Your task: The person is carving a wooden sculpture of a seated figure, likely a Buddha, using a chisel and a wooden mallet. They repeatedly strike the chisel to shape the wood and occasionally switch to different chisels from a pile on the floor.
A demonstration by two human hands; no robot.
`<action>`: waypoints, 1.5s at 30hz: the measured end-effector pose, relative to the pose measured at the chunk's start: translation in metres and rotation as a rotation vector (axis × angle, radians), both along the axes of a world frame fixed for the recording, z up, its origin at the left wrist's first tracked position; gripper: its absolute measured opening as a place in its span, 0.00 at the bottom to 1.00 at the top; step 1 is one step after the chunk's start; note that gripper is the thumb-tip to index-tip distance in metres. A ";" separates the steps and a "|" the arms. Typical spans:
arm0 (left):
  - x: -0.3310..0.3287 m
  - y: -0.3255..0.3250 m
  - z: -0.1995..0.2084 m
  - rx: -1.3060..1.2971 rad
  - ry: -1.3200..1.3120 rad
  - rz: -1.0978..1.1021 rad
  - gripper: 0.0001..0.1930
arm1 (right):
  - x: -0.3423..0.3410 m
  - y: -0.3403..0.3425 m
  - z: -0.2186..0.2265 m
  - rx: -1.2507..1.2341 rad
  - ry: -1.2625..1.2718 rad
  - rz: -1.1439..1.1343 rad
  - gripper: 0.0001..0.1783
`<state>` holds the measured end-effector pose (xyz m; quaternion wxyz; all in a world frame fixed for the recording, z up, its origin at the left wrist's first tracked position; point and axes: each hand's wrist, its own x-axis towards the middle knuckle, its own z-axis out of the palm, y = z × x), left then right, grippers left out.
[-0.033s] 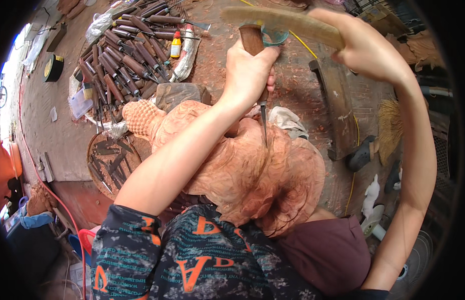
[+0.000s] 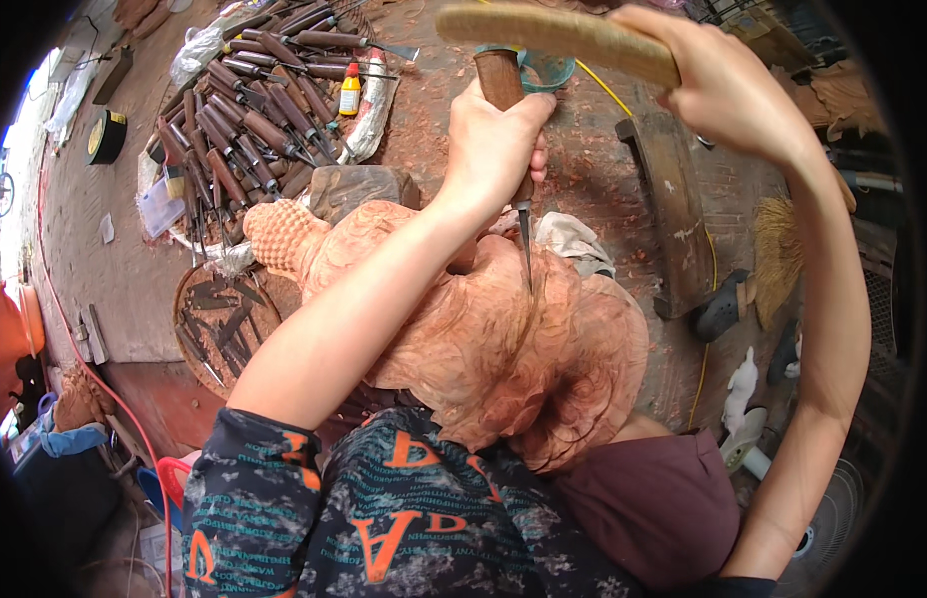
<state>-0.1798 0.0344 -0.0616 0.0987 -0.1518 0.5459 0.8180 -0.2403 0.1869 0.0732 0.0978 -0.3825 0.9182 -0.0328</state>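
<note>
A reddish wood carving (image 2: 454,339) lies across my lap, a knobbed rounded end at its left and deep swirling folds over its body. My left hand (image 2: 490,149) is wrapped around the brown wooden handle of a chisel (image 2: 500,80). The chisel stands nearly upright, its narrow steel blade touching the carving's surface. Above it, my right hand (image 2: 728,85) grips one end of a long, pale wooden mallet (image 2: 558,40). The mallet reaches left over the chisel's top; whether it touches the handle is hard to tell. My left forearm hides part of the carving.
Many wooden-handled chisels (image 2: 229,130) are piled at the far left, beside a yellow bottle (image 2: 350,92). A round basket (image 2: 199,364) holds dark blades. A wood block (image 2: 364,189) touches the carving's far side. To the right are a wooden beam (image 2: 673,209) and a fan (image 2: 832,518).
The mallet and my right hand have shifted slightly upward in the picture. My left hand, the chisel and the carving stay where they were.
</note>
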 end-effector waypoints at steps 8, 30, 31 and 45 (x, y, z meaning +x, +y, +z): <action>0.000 -0.012 0.005 0.365 -0.072 -0.116 0.07 | 0.018 0.008 -0.023 -0.080 -0.136 -0.214 0.30; 0.164 -0.070 0.054 -0.837 0.289 -0.579 0.32 | 0.180 0.012 -0.094 -0.539 -0.089 -0.532 0.25; 0.169 -0.068 0.049 -0.845 0.370 -0.624 0.32 | 0.180 0.012 -0.095 -0.526 -0.090 -0.546 0.24; 0.281 -0.089 0.029 -0.945 0.131 -0.737 0.22 | 0.182 0.017 -0.098 -0.501 -0.135 -0.525 0.26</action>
